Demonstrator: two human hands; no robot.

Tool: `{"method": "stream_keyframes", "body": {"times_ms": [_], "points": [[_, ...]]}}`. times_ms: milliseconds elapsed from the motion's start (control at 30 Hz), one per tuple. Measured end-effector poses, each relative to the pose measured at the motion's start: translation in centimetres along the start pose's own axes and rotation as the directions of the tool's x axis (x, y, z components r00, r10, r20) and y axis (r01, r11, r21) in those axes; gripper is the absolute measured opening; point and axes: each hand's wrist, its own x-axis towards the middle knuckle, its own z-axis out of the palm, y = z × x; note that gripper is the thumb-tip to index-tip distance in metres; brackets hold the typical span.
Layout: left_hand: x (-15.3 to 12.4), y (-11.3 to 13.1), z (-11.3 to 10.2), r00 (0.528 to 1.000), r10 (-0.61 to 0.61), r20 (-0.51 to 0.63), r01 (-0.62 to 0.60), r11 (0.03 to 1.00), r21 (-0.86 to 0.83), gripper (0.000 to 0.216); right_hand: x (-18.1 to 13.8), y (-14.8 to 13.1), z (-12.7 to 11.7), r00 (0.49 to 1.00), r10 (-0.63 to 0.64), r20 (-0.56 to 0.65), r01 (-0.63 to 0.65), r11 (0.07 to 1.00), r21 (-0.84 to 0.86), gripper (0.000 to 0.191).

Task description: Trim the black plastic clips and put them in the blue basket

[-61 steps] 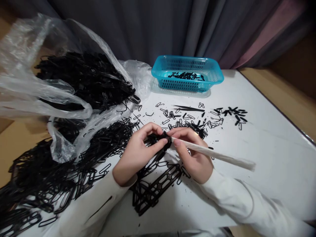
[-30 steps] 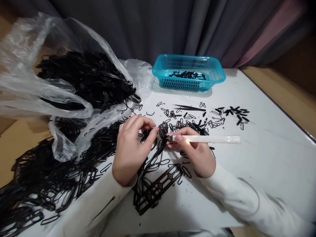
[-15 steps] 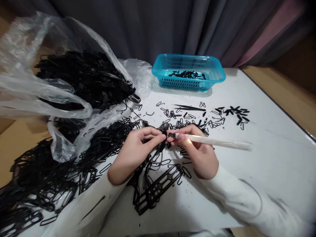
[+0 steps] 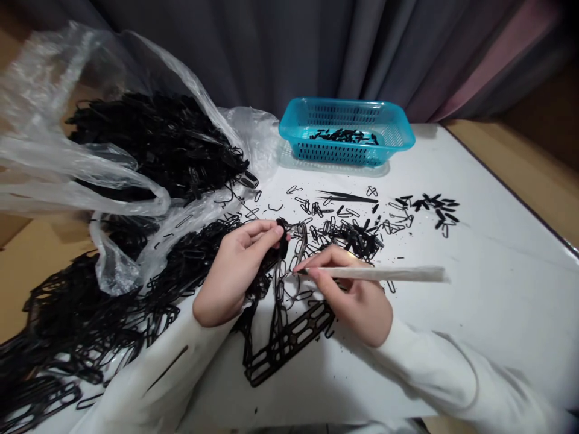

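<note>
My left hand (image 4: 230,268) is closed in a pinch on the top of a black plastic frame of linked loops (image 4: 280,328), which hangs down from my fingers onto the white table (image 4: 474,289). My right hand (image 4: 350,295) grips a white stick-like tool (image 4: 384,274) like a pen. The tool's tip points left at the frame, just below my left fingertips. Both sleeves are white.
A clear plastic bag (image 4: 76,163) full of black frames lies at the left, with more frames (image 4: 81,313) spilled beside it. A turquoise basket (image 4: 346,132) with small black pieces stands at the back. Loose black loops (image 4: 353,226) and pieces (image 4: 429,205) are scattered mid-table.
My left hand has lifted the frame's top a little up and left. My right hand has dropped lower, and the tool's tip now sits beneath the pinched part.
</note>
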Motion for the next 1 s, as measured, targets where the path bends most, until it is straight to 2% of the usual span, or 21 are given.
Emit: {"method": "stream_keyframes", "body": {"times_ms": [133, 233, 533, 1000], "points": [[-0.16, -0.02, 0.22, 0.997, -0.015, 0.069, 0.014, 1.000, 0.016, 0.019, 0.16, -0.01, -0.24, 0.989, -0.094, -0.118, 0.106, 0.989, 0.099, 0.007], [-0.36, -0.12, 0.45, 0.992, -0.019, 0.122, 0.018, 1.000, 0.009, 0.022, 0.36, 0.06, -0.39, 0.976, -0.142, -0.165, 0.159, 0.983, 0.093, 0.005], [-0.27, -0.33, 0.56, 0.977, 0.014, 0.211, -0.008, 1.000, -0.027, 0.021, 0.31, 0.41, -0.14, 0.985, -0.101, -0.142, 0.125, 0.976, 0.176, 0.006], [-0.59, 0.03, 0.82, 0.976, 0.042, 0.214, -0.050, 0.998, 0.035, 0.016, 0.52, 0.25, -0.32, 0.986, -0.069, -0.154, 0.097, 0.978, 0.184, 0.007]]}}
